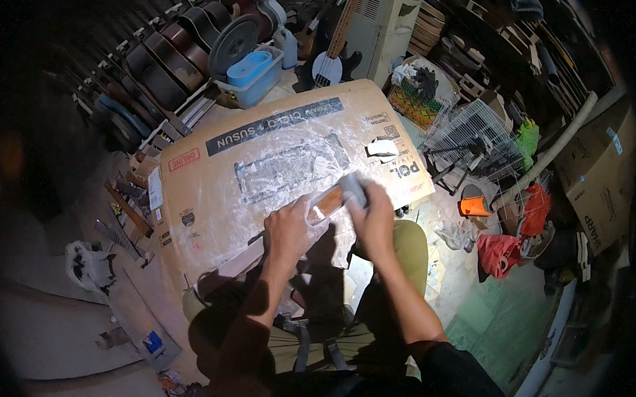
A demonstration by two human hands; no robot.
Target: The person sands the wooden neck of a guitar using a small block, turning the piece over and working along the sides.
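Note:
A long, narrow wooden piece (326, 204) with a reddish-brown face and pale edges lies slantwise over my lap and the near edge of a cardboard sheet (211, 186). My left hand (286, 229) is closed around it. At its far end, my right hand (373, 214) grips a small grey pad (353, 190), pressed against or just over the wood; motion blurs it slightly. What the pad is made of cannot be made out. Pale dust covers much of the cardboard. A small black-and-white object (383, 150) rests on the cardboard's far right part.
Several guitar bodies (171, 58) stand in a row at the far left. A clear tub (256, 80) with a blue container and an electric bass (327, 69) stand behind the cardboard. To the right are a wire rack (480, 128), an orange scoop-like piece (474, 206) and a red bag (499, 255).

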